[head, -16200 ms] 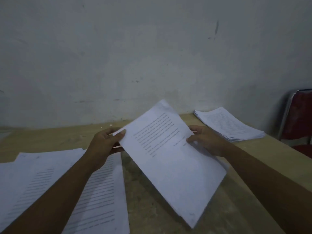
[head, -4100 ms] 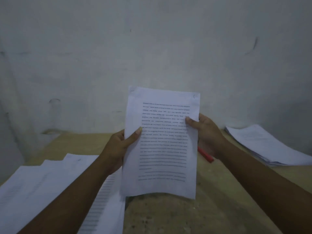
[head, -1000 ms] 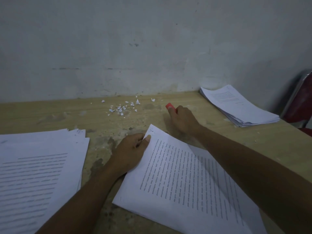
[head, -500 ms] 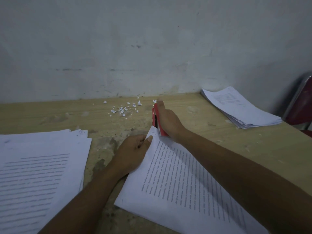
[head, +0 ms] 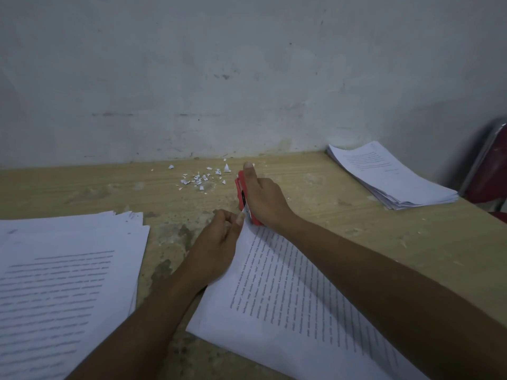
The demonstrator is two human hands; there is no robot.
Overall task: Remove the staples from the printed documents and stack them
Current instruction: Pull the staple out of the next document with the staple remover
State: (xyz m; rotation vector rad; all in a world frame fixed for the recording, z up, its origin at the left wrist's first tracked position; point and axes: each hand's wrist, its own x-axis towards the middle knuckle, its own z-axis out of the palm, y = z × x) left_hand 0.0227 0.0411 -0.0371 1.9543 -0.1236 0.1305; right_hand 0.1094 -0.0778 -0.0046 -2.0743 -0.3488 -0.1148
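the document [head: 288, 297] lies flat on the table [head: 343, 215], its top corner between the two hands. the left hand [head: 216, 248] pinches that corner, fingers curled on the paper's edge. the right hand [head: 264, 204] grips a red cutter [head: 241, 193], forefinger stretched along its back, tip at the corner. the step looks like freeing the stapled corner. next it calls for a short, careful stroke away from the left thumb, then laying the sheets on a pile [head: 68, 270]. the staple is hidden under the fingers, the blade is hard to make out, and the document's lower edge is cut off.
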